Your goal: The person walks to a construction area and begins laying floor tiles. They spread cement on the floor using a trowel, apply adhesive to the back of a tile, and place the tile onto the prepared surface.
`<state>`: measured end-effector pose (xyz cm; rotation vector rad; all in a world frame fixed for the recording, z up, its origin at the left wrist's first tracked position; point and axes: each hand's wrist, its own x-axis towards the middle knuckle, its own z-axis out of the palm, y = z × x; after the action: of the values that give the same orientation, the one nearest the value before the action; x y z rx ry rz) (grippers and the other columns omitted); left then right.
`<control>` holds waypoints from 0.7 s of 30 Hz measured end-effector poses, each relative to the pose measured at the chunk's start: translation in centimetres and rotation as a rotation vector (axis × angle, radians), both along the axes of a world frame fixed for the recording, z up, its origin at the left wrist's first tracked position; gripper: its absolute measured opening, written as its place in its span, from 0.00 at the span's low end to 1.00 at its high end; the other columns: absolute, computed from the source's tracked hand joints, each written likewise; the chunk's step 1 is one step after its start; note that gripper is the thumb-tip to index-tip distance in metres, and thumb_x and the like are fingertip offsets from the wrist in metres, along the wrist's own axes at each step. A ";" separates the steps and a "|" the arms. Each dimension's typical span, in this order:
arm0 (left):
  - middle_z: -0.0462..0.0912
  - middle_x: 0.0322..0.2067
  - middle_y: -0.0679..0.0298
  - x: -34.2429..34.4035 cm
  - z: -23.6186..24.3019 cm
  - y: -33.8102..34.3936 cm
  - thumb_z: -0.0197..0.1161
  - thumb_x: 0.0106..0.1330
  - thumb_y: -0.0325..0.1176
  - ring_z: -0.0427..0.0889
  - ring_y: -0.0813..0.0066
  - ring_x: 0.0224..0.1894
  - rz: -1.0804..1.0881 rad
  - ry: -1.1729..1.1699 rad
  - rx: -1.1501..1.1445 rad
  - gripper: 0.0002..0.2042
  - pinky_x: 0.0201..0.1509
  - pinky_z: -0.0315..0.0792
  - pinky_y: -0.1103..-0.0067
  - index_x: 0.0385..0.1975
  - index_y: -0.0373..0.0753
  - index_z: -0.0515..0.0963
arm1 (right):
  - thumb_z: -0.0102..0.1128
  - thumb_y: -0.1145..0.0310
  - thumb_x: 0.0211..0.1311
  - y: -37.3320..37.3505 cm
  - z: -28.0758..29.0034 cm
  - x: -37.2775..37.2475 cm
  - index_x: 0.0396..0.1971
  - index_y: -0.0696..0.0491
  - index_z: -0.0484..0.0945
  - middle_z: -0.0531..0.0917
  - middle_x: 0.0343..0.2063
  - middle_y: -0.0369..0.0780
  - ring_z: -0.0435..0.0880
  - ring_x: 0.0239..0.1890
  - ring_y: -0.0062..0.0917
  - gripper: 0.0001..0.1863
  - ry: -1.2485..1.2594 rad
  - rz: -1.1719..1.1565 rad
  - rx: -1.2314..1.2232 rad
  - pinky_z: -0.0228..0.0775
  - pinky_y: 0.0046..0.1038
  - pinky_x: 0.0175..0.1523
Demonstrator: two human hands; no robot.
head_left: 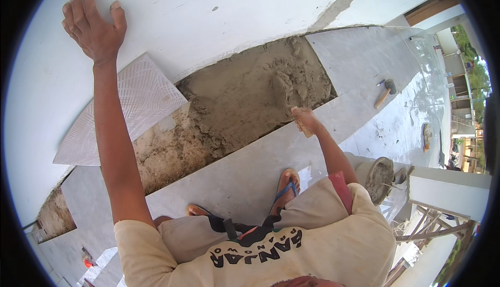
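My left hand (94,27) is spread against the white wall (208,11), its fingers apart and nothing in it. Below that arm, a tile (140,99) leans on the wall with its ridged, grid-patterned back showing. My right hand (306,120) is closed around the handle of a trowel (283,90), whose mortar-smeared blade rests in the wet mortar. That grey mortar (229,89) fills much of a gap between the laid tiles and the wall. Toward the left, the gap shows rough, drier bedding (166,151).
Grey floor tiles (234,183) lie under my sandalled feet. A rubber mallet (385,93) rests on tiles at the right. Nearer, a bucket (380,177) holds mortar. Another untiled gap (56,214) lies at far left, with a red object (88,262) near it.
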<state>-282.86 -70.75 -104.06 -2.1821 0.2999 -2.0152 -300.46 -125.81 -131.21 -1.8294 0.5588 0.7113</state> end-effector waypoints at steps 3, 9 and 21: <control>0.65 0.63 0.60 -0.5 0.2 -0.2 0.60 0.61 0.47 0.57 0.60 0.70 -0.013 -0.004 -0.003 0.29 0.69 0.56 0.60 0.63 0.44 0.67 | 0.59 0.49 0.63 -1.9 -0.6 -0.2 0.35 0.55 0.76 0.74 0.20 0.36 0.74 0.17 0.21 0.20 0.018 -0.080 0.026 0.69 0.27 0.20; 0.65 0.63 0.60 -0.5 0.4 -0.8 0.60 0.61 0.47 0.58 0.60 0.70 -0.027 -0.017 -0.007 0.29 0.71 0.56 0.62 0.62 0.44 0.68 | 0.59 0.49 0.63 -5.8 -1.3 -1.0 0.32 0.53 0.75 0.74 0.19 0.36 0.74 0.16 0.21 0.20 0.016 -0.255 0.028 0.68 0.27 0.20; 0.67 0.62 0.61 -0.5 0.3 -0.3 0.60 0.61 0.47 0.59 0.61 0.69 -0.020 -0.021 -0.016 0.28 0.72 0.55 0.63 0.61 0.44 0.71 | 0.58 0.49 0.64 -6.5 -1.8 -2.3 0.33 0.54 0.74 0.74 0.19 0.36 0.74 0.16 0.22 0.21 -0.039 -0.367 0.108 0.69 0.27 0.21</control>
<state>-283.38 -71.05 -103.81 -2.1738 0.3052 -2.0565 -302.80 -132.28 -132.96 -1.5795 0.7899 0.4469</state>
